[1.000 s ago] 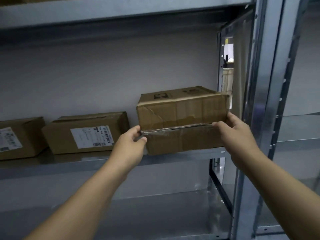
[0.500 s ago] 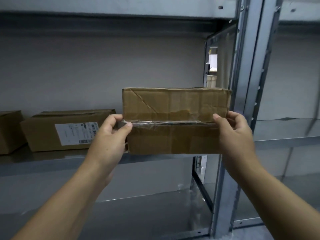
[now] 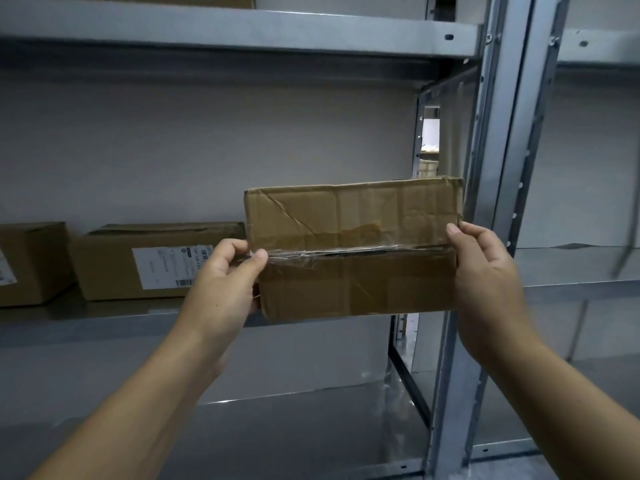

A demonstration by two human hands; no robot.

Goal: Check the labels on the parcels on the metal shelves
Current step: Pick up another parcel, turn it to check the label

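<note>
A brown cardboard parcel [image 3: 353, 251] with a clear-taped seam is held up in front of the metal shelf [image 3: 104, 323]; the face toward me shows no label. My left hand [image 3: 225, 282] grips its left end, thumb on the taped seam. My right hand [image 3: 485, 271] grips its right end, thumb over the front edge. A second parcel [image 3: 138, 265] with a white label lies on the shelf to the left. A third parcel [image 3: 31, 265] sits at the far left edge, partly cut off.
A galvanised upright post [image 3: 491, 168] stands just right of the held parcel. An upper shelf [image 3: 242, 29] runs overhead and a lower shelf [image 3: 277, 427] lies below. Another shelf bay [image 3: 581, 268] continues to the right.
The parcel has been lifted off the shelf and tipped so its taped side faces me. Both hands stayed on its ends. The view shifted upward and right.
</note>
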